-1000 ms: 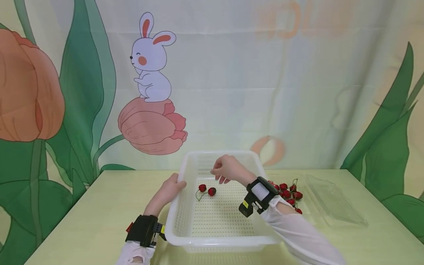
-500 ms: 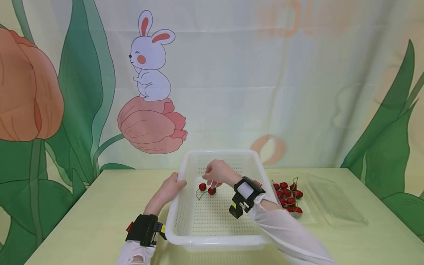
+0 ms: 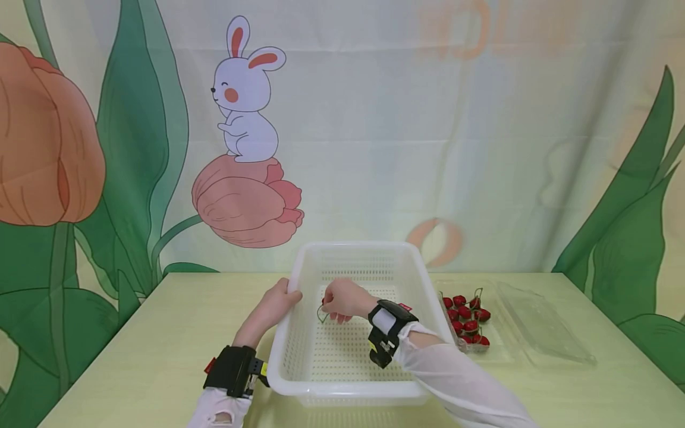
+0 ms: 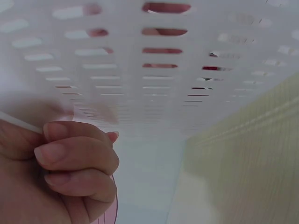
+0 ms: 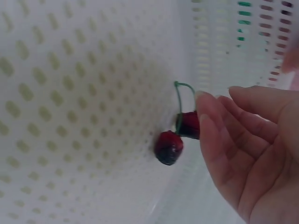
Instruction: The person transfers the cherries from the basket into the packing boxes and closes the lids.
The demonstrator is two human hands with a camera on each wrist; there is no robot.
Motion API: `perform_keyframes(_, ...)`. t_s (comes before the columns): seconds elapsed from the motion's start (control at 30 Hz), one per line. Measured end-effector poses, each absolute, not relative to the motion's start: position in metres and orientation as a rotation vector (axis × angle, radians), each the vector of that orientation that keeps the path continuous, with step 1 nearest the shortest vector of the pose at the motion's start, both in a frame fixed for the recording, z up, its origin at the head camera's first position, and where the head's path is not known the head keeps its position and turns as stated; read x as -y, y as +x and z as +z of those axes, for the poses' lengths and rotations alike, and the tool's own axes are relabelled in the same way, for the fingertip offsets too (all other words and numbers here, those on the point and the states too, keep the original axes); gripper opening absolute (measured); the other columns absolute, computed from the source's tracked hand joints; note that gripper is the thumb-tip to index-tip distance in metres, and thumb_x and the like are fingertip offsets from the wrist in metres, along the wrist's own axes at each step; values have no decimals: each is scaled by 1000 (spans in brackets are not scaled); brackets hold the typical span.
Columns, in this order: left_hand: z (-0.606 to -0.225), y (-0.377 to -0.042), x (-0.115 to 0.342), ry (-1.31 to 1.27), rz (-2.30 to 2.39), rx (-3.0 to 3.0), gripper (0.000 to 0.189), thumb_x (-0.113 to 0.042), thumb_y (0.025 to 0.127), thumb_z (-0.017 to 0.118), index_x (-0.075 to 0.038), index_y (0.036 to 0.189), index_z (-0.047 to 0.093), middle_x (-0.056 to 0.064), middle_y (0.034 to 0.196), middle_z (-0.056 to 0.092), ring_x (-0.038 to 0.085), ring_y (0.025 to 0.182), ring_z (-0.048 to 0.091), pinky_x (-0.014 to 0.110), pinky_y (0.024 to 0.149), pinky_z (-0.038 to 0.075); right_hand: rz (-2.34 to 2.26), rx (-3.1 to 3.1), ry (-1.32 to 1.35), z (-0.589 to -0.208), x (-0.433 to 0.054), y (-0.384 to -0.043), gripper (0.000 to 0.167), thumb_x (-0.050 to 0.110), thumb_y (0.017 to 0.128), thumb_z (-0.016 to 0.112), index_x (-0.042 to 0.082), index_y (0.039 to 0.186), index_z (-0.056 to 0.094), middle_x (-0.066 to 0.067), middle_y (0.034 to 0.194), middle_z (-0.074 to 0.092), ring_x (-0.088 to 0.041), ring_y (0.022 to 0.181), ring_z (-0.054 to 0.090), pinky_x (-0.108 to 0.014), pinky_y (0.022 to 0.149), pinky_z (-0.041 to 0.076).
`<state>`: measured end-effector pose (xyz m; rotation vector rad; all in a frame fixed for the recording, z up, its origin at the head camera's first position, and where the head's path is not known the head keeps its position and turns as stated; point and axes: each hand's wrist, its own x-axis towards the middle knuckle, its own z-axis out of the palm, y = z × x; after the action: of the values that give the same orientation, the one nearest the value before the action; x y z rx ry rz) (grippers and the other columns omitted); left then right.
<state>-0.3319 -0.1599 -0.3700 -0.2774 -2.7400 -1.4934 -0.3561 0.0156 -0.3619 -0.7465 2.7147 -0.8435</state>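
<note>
hands nr cherries, stems twd person

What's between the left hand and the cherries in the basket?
The basket wall, in the head view; the left hand grips its rim.

Ugh, the right hand covers most of the cherry pair from the head cam, one cherry is half behind the fingers up close, and the orange lettering is too blurry to read.
</note>
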Motion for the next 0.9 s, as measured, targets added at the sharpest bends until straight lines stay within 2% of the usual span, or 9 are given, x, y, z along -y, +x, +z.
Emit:
perform_keyframes(0.33, -371, -333, 160, -272, -1508, 2735, 28, -10, 86, 44, 10, 106, 41, 20, 95, 51, 30, 82, 57, 43, 68, 50, -636, -2729, -764, -379, -11, -357, 9, 10, 86, 60, 7, 77, 57, -8, 62, 60, -18, 49, 57, -25, 43, 47)
perform_keyframes(0.43, -371, -333, 160, -274, -1484, 2747, 29, -10, 87, 44, 11, 106, 41, 20, 95, 51, 30, 83, 56, 42, 68, 50, -641, -2728, -754, -380, -11, -357, 6, 10, 85, 61, 6, 85, 56, -8, 64, 60, -18, 50, 57, -25, 43, 46)
perform_keyframes(0.67, -372, -334, 160, -275, -1489, 2748, 31, -11, 87, 44, 11, 108, 39, 21, 97, 51, 31, 83, 56, 42, 67, 50, -624, -2707, -688, -387, -11, -356, 25, 9, 85, 60, 3, 108, 53, -11, 69, 60, -20, 51, 57, -26, 45, 48)
perform_keyframes(0.9, -371, -332, 159, -269, -1486, 2744, 31, -11, 87, 44, 11, 108, 39, 21, 97, 51, 31, 83, 57, 42, 67, 50, -530, -2736, -690, -394, -11, -358, 25, 11, 84, 60, 7, 109, 58, -6, 64, 57, -14, 43, 52, -24, 41, 46)
